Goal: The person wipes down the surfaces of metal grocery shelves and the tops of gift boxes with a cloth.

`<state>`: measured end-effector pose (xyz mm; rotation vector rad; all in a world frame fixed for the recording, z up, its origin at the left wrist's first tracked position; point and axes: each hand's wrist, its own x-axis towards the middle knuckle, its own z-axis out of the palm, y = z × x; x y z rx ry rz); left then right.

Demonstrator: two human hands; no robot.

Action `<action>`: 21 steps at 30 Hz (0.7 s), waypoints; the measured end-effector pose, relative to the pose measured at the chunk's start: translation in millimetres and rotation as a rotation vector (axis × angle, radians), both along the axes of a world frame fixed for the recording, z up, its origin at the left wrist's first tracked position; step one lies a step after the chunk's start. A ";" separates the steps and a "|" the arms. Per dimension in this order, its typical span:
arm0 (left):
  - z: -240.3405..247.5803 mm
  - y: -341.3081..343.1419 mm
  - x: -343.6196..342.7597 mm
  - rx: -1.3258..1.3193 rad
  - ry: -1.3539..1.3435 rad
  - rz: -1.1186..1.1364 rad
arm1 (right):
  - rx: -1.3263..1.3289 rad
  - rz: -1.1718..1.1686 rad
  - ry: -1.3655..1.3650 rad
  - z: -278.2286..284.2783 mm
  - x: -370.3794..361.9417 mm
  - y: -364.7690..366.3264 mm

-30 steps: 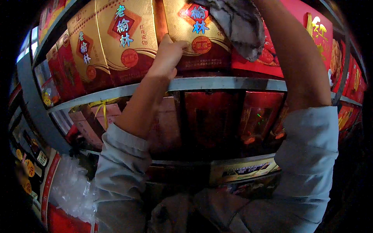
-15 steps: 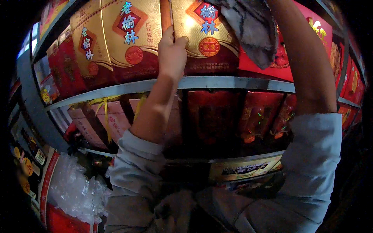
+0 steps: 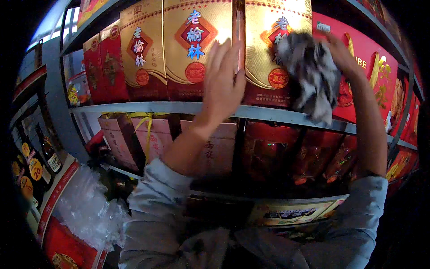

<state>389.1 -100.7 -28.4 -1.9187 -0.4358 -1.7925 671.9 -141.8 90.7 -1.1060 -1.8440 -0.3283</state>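
Several gold and dark-red gift boxes [image 3: 186,49] stand upright side by side on a metal shelf [image 3: 152,107]. My left hand [image 3: 224,83] is raised before them with its fingers stretched out, by the narrow gap between two boxes; whether it touches one I cannot tell. A crumpled grey-and-white cloth [image 3: 316,80] hangs from my right hand [image 3: 339,51], partly covering the front of the right-hand gold box [image 3: 257,49]. Beside that hand stands a bright red gift box [image 3: 358,85] with yellow handles.
Pink boxes [image 3: 153,139] with yellow ribbon and dark red packages [image 3: 271,145] fill the shelf below. Down at the left lies a heap of clear plastic bags [image 3: 92,210], near dark bottles [image 3: 49,154]. A metal upright [image 3: 70,80] bounds the shelving on the left.
My left hand has opened from its grip at the box edge. The cloth in my right hand has come down to the gold box's front. The whole view has shifted.
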 end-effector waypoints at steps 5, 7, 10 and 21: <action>6.0 6.1 -36.3 -0.225 0.212 0.508 | -0.455 -0.028 0.017 -49.9 -21.5 -30.0; 8.4 6.5 -39.8 -0.231 0.272 0.575 | -0.556 0.068 0.097 -58.0 -24.0 -29.3; 11.4 4.3 -37.2 -0.260 0.293 0.590 | -0.586 0.199 0.208 -70.3 -3.5 -15.1; 9.4 4.6 -36.7 -0.186 0.332 0.638 | -0.577 0.208 0.122 -79.0 -0.7 -8.4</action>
